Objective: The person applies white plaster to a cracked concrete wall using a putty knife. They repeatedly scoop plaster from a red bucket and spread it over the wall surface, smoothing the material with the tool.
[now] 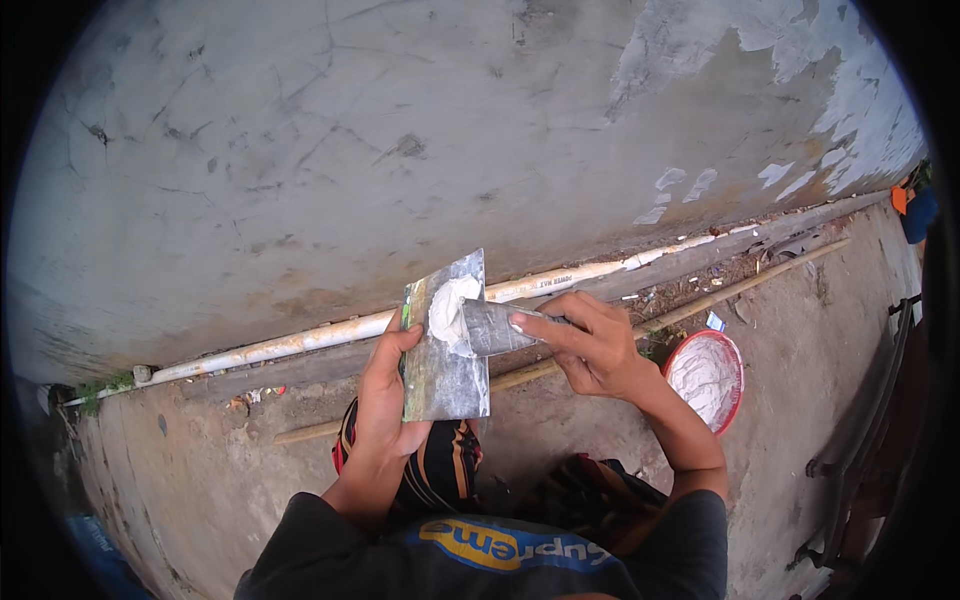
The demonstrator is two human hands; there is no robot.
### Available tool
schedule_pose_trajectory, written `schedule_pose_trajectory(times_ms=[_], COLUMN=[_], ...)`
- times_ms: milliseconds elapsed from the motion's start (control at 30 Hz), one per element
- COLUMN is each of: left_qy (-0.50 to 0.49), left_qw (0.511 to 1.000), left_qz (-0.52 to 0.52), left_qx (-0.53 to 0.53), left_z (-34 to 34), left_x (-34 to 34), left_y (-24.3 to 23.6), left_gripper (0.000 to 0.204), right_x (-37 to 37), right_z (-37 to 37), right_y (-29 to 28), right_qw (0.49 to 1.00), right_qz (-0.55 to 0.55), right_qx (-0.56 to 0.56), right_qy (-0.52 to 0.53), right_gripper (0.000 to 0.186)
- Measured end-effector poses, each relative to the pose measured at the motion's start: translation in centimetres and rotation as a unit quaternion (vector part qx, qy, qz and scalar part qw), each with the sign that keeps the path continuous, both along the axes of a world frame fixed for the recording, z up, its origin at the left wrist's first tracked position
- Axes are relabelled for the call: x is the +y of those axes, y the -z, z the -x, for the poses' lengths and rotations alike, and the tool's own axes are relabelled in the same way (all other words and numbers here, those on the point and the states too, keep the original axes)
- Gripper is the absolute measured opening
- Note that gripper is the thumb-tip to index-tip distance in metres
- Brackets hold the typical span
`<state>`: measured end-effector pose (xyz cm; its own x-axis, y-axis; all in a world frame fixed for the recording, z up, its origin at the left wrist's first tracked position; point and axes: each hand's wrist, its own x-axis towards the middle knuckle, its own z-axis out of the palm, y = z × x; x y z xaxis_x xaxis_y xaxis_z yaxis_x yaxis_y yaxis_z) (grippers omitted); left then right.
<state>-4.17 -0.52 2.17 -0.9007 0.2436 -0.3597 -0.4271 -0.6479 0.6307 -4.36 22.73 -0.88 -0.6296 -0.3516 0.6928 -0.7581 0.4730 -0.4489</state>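
My left hand (385,380) grips a flat, worn grey board (445,390) by its left edge, thumb on top. A mound of white paste, like wall filler (448,308), lies on the upper part of the board. In my right hand (595,345) is a grey scraper (492,328) with a broad, thin blade, pinched between thumb and fingers. The blade's left edge touches the paste, over the board's right side. Much of the scraper's grip end is hidden by my fingers.
A cracked grey wall (300,180) with white patches rises ahead. Along its foot run a white pipe (280,345) and a bamboo pole (740,285). A red basin (742,385) of white paste sits on the concrete at right, near a dark bench-like frame (855,440).
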Motion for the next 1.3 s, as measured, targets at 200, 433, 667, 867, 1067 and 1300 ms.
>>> schedule_pose_trajectory(times_ms=[200, 433, 667, 867, 1067, 1300], left_qy=[-0.042, -0.046, 0.059, 0.021, -0.029, 0.009], left_qw=[0.999, 0.999, 0.998, 0.999, 0.998, 0.999], left_qz=[0.002, 0.000, -0.024, 0.011, 0.048, 0.032], left_qx=[-0.015, 0.011, 0.024, 0.035, -0.012, -0.012], left_z=[0.0, 0.4, 0.5, 0.6, 0.7, 0.9], left_x=[-0.2, 0.3, 0.0, 0.2, 2.1, 2.4], left_y=[-0.6, -0.9, 0.4, -0.6, -1.6, -1.2], left_gripper=[0.044, 0.043, 0.043, 0.043, 0.042, 0.044], right_x=[0.5, 2.9, 1.5, 2.4, 5.0, 5.0], right_z=[0.4, -0.2, 1.0, 1.6, 1.7, 1.8], right_y=[1.6, 0.9, -1.2, 0.8, 1.1, 0.4], right_qw=[0.999, 0.950, 0.780, 0.778, 0.784, 0.794], right_qz=[-0.019, 0.182, 0.265, 0.171, 0.195, 0.209], right_qx=[0.034, -0.244, -0.480, -0.541, -0.539, -0.507], right_qy=[-0.006, -0.070, -0.301, -0.271, -0.239, -0.263], right_gripper=[0.064, 0.015, 0.030, 0.031, 0.029, 0.028])
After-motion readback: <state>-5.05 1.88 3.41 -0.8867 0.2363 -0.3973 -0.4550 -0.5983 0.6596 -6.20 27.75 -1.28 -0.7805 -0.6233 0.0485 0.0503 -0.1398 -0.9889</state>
